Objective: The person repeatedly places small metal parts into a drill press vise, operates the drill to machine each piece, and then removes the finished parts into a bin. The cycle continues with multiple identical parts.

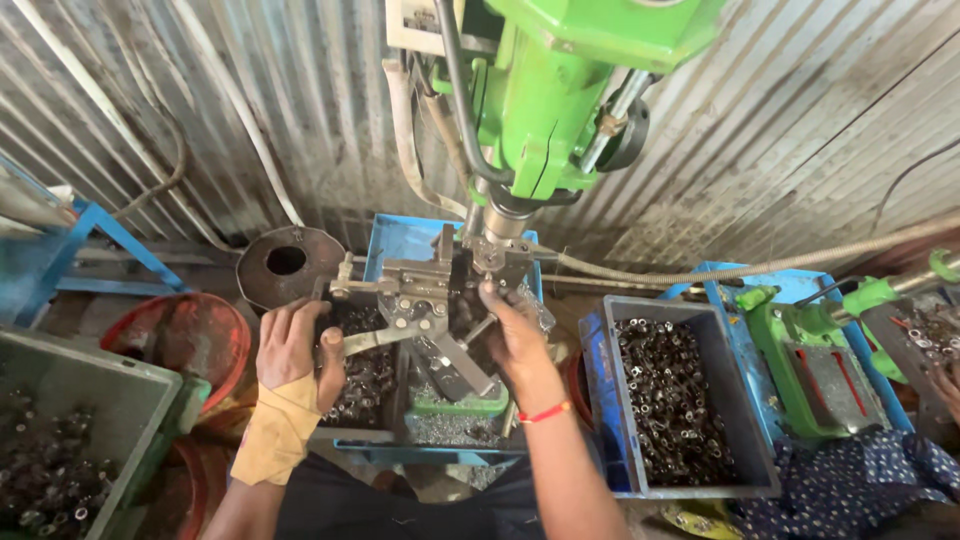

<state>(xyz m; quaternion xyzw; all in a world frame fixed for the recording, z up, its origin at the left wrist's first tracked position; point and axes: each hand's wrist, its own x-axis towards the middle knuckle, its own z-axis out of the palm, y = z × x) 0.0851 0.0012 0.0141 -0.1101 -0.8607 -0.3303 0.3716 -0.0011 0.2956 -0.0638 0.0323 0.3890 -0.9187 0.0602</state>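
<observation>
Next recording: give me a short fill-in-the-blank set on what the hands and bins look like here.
1. The drill press above the hands is painted ____.
2. The left hand grips a metal ____ on the clamping jig.
3. The right hand wears a ____ thread at the wrist.
4. The grey bin right of the hands holds small metal ____.

Missing words: green; lever; red; nuts
</observation>
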